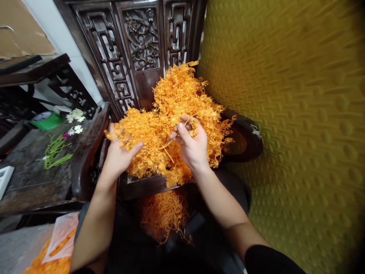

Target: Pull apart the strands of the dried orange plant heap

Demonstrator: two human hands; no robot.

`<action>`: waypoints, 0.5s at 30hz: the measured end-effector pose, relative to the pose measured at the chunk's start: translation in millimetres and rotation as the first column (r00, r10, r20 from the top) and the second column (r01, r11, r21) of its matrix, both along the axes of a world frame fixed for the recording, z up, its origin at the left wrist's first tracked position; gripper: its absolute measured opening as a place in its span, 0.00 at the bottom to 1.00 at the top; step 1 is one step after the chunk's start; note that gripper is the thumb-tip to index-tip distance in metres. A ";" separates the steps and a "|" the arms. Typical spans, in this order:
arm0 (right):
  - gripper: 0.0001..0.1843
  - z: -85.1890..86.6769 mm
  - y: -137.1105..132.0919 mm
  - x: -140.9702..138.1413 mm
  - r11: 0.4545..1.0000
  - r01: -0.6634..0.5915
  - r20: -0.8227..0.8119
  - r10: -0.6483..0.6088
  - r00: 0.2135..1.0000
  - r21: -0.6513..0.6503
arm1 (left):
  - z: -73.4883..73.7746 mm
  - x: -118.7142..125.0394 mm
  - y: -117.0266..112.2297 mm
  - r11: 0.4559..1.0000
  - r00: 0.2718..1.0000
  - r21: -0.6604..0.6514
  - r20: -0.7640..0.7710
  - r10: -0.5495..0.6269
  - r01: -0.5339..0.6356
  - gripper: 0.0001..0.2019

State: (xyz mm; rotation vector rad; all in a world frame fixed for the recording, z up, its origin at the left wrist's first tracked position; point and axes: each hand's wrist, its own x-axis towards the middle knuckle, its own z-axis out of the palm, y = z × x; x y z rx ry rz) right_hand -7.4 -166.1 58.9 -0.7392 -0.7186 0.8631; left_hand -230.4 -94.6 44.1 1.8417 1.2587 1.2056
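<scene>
A large heap of orange branching plastic sprigs (pixel 182 95) is piled on the seat of a dark carved wooden chair (pixel 149 87). At the heap's left side, my left hand (pixel 119 156) is open, its thumb held apart from the fingers. Orange sprig tips cover part of those fingers. My right hand (pixel 195 142) is closed at the middle of the heap, thumb and fingers pinching an orange sprig (pixel 186 121) by its thin stem. Another thin stem (pixel 164 145) stretches across the gap between both hands.
More orange stems (pixel 165 215) hang below the seat edge. On the left, a dark wooden table (pixel 28 186) bears green stems (pixel 55 152), white flowers (pixel 75 116) and green tape (pixel 47 120). A plastic bag (pixel 61 236) lies lower left. A yellow textured surface (pixel 285 95) rises on the right.
</scene>
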 end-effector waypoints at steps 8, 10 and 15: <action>0.23 8.0 -12.4 -18.6 0.972 -0.235 0.008 0.235 0.972 -0.025 | 37.4 -35.6 -11.2 0.949 0.965 0.309 0.262 -0.021 -0.063 0.38; 0.24 5.9 -15.0 -23.9 0.921 -0.386 0.062 0.389 0.919 -0.057 | 40.3 -21.2 -27.9 0.968 0.969 0.233 0.202 -0.144 0.096 0.28; 0.29 -4.1 -16.5 -31.0 0.830 -0.538 0.270 0.557 0.785 -0.147 | 29.6 26.8 -56.6 0.920 0.928 -0.124 0.081 -0.365 0.373 0.25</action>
